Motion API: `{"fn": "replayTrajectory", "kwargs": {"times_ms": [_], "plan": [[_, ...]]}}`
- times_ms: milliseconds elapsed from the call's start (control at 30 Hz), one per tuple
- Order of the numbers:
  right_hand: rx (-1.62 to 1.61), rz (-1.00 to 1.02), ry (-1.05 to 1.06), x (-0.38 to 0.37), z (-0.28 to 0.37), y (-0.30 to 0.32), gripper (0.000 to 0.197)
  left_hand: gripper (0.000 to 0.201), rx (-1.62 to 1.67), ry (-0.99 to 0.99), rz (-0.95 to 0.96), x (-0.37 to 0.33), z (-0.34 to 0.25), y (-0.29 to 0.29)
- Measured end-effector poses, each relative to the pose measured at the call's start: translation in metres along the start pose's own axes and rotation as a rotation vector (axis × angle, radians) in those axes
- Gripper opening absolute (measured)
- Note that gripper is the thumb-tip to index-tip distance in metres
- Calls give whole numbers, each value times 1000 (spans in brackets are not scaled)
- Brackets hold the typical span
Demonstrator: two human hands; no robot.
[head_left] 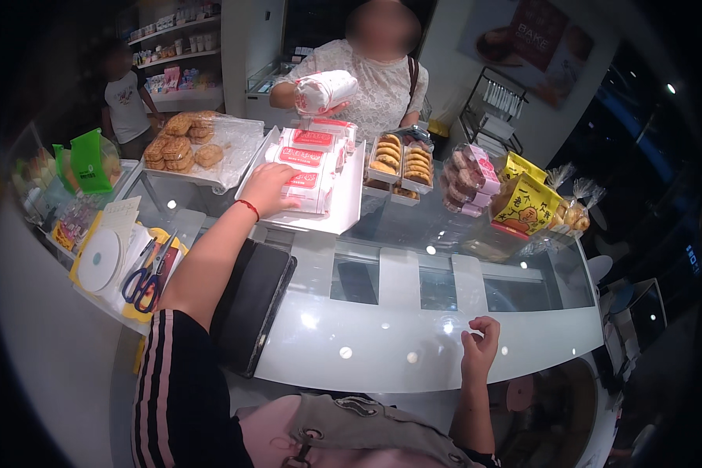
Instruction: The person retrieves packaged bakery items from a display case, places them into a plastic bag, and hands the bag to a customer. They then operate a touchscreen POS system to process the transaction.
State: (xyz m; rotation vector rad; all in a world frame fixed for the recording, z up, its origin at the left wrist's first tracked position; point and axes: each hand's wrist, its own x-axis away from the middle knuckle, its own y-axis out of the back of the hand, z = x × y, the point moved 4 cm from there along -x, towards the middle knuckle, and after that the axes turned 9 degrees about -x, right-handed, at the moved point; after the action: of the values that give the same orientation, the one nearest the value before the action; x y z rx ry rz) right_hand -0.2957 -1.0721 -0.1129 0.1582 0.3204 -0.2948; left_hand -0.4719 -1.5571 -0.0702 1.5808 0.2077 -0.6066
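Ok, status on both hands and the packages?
Left hand on wrapped packages in white tray. Right hand loosely curled, nothing seen held. Person opposite holds another package.

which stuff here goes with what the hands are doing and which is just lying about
In use:
left hand
red-and-white wrapped packages it touches
white tray under them

Apparently just lying about:
scissors
green bag
boxed cookies
yellow bag

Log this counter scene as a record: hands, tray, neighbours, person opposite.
left hand: on the wrapped packets; grip unclear
right hand: fingers curled, nothing visible in it, by the glass counter
white tray: holds the packets
left of tray: brown pastries on another tray
right of tray: packaged cookies
person opposite: holds another wrapped packet
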Motion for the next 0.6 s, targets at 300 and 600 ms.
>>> {"fn": "replayTrajectory", "kwargs": {"times_ms": [300,600], "plan": [[185,147,112,8,-3,47,24,54,-170,130,-70,19,-54,14],[614,231,371,18,-42,147,29,45,43,-75,120,100,-249,47]]}}
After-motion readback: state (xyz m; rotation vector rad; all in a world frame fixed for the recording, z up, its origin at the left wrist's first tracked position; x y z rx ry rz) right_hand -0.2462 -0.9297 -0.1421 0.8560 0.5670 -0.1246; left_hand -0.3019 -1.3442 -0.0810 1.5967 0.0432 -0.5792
